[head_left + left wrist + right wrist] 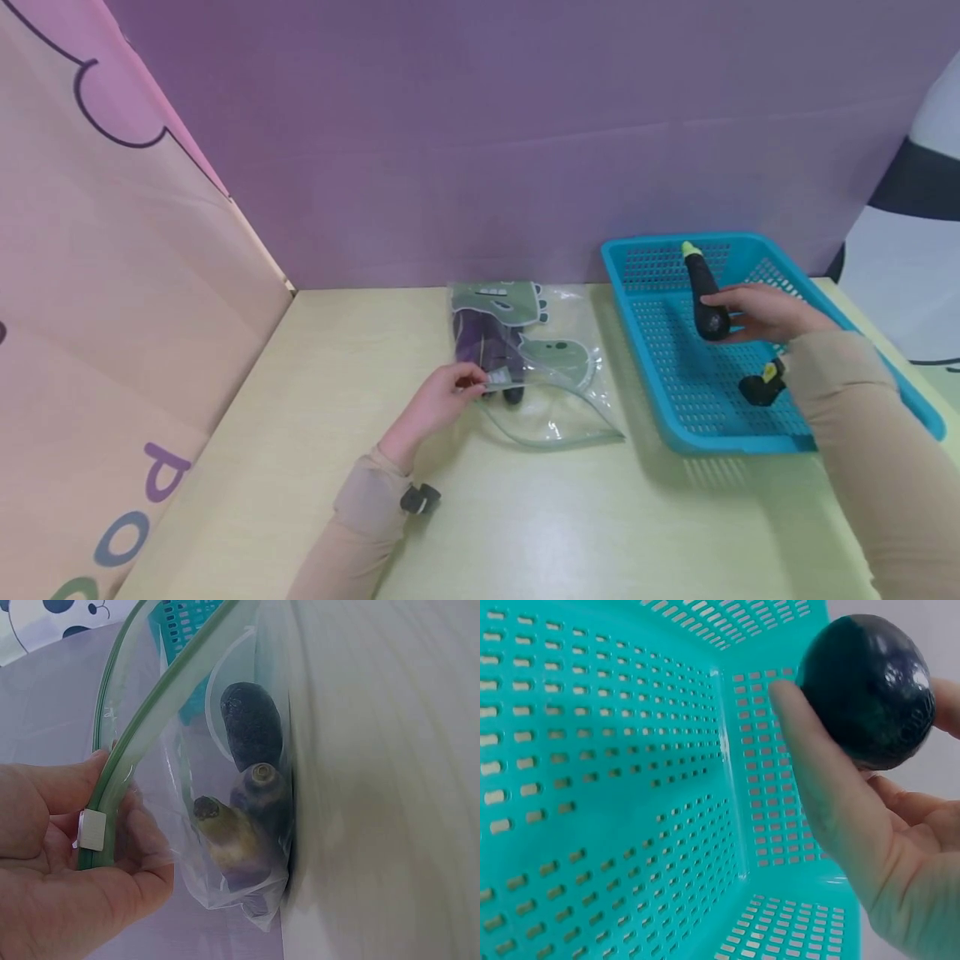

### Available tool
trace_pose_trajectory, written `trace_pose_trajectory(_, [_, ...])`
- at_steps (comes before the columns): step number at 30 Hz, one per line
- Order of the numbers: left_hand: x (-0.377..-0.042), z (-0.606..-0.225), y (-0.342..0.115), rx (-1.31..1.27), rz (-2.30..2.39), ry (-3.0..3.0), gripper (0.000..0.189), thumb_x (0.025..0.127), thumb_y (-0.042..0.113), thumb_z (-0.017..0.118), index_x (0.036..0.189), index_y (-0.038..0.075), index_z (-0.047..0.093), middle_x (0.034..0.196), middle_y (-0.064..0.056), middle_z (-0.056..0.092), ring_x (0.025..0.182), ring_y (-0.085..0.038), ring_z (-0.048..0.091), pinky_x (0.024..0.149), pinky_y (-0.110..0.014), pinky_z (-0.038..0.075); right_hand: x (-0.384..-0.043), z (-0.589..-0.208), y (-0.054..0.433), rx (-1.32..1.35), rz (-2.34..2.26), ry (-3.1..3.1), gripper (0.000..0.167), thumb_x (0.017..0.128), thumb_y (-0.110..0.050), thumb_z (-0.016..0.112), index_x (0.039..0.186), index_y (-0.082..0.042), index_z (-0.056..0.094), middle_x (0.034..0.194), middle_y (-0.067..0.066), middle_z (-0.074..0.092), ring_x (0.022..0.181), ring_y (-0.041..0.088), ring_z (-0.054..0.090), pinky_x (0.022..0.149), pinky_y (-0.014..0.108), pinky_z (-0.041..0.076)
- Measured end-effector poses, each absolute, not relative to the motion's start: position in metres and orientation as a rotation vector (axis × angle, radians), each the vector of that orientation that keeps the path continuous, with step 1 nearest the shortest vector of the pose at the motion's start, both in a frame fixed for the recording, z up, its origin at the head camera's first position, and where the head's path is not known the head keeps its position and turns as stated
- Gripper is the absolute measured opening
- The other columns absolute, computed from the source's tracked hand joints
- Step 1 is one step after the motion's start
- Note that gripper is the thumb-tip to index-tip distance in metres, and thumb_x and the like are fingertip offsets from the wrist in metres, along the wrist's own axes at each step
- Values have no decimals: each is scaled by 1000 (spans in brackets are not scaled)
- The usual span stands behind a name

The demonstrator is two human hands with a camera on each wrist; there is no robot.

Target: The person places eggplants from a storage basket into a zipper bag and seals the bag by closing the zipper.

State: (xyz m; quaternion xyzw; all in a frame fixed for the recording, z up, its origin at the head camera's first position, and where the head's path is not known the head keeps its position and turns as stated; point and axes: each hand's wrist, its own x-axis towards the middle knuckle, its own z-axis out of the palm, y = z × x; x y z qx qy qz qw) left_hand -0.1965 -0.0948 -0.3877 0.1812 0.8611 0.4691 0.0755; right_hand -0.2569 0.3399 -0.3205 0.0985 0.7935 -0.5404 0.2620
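Observation:
In the head view my right hand (768,312) grips a dark eggplant (703,287) above the blue basket, its pale green stem end pointing away. The right wrist view shows the rounded dark end of this eggplant (870,690) between thumb and fingers. My left hand (438,402) pinches the rim of a clear zip bag (558,360) printed with green dinosaurs. Beside that hand's fingers, a white slider (92,829) sits on the green zip strip, and the bag's mouth gapes. Dark eggplants (251,724) lie inside the bag, partly blurred by the plastic.
The blue perforated basket (641,354) stands on the right of the pale wooden table (525,525), right of the bag. A purple panel (450,167) rises behind the table, and a printed panel (97,292) borders the left side. Small black cameras (420,498) sit on both wrists.

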Motion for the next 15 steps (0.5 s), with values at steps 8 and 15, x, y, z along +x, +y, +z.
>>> trace_pose_trajectory(8, [-196, -388, -95, 555, 1408, 2577, 11, 89, -1, 58, 97, -1, 65, 93, -12, 67, 87, -21, 62, 77, -29, 53, -256, -319, 333, 205, -1573, 2081, 79, 102, -33, 36, 144, 6, -18, 154, 27, -10, 140, 39, 19, 97, 39, 49])
trace_pose_trajectory(15, [-197, -389, -94, 541, 1399, 2582, 12, 89, -1, 58, 98, 0, 65, 93, -11, 68, 90, -22, 62, 79, -31, 54, -256, -316, 331, 172, -1592, 2095, 78, 101, -37, 37, 147, 2, -13, 127, 3, 42, 88, -3, 57, 88, 31, 53])
